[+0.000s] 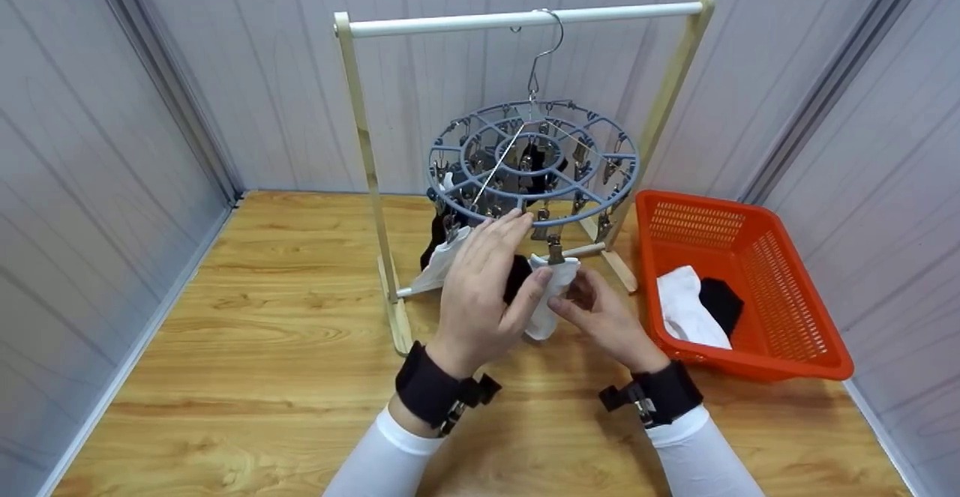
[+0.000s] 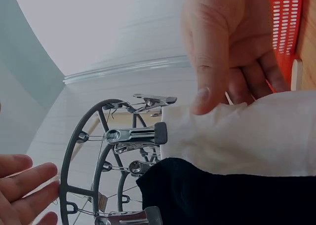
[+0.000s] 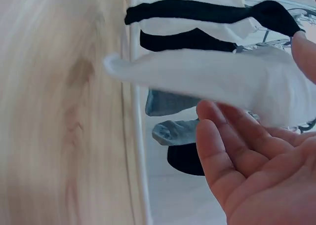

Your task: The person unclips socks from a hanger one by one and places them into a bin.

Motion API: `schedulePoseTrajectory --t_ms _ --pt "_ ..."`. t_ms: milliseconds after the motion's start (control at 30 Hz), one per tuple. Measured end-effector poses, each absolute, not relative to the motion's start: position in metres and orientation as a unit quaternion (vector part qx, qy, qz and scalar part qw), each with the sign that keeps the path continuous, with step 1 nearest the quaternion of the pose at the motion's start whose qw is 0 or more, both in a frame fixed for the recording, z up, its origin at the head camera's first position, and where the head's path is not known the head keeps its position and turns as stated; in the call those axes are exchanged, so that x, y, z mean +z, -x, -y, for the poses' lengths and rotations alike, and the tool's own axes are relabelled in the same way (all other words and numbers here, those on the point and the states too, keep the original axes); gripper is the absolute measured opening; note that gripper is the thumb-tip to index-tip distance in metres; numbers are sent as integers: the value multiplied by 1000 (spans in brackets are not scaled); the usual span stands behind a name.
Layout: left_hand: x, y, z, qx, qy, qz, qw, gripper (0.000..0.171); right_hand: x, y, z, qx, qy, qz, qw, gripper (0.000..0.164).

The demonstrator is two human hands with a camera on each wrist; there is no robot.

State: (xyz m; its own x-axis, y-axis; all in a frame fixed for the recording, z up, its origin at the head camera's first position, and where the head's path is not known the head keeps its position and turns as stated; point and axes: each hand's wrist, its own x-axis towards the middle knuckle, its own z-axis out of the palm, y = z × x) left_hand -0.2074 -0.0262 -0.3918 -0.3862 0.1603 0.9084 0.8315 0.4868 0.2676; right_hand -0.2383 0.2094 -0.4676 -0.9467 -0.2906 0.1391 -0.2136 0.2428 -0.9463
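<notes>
A white sock (image 1: 553,294) hangs from a metal clip (image 1: 555,249) at the front of the round clip hanger (image 1: 534,223). My right hand (image 1: 606,324) is at its right side, thumb against the fabric in the left wrist view; in the right wrist view its fingers (image 3: 232,136) are loosely extended beside the blurred sock. My left hand (image 1: 484,294) is raised with straight fingers by the ring's front rim, its thumb near the sock's upper part. In the left wrist view, a black sock (image 2: 197,195) hangs beside the white one.
The hanger hooks on a white bar (image 1: 450,25) of a wooden stand (image 1: 367,160). Other socks hang around it, including a grey sock (image 3: 173,104). At right, a red basket (image 1: 787,287) contains a white sock (image 1: 686,309) and a black piece of fabric (image 1: 721,306). Walls enclose the tabletop.
</notes>
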Motion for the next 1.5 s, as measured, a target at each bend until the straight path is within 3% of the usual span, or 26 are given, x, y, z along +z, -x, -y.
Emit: schedulePoseTrajectory --t_ms 200,333,700,967,1133,1500 --pt "-391 208 26 -383 348 706 483 41 -470 237 -201 -629 145 -763 35 57" --pt "-392 210 26 -380 357 709 475 35 -468 236 -199 -632 143 -761 29 50" --pt "-407 215 21 -388 329 777 371 42 -464 234 -202 -637 162 -752 42 43" --pt "-415 217 17 -455 302 795 263 60 -461 232 -202 -617 171 -766 57 33" --pt "-416 219 18 -511 276 788 204 58 -460 230 -203 -607 175 -772 69 32" --pt "-414 221 17 -542 267 760 238 47 -457 227 -201 -624 183 -756 69 29"
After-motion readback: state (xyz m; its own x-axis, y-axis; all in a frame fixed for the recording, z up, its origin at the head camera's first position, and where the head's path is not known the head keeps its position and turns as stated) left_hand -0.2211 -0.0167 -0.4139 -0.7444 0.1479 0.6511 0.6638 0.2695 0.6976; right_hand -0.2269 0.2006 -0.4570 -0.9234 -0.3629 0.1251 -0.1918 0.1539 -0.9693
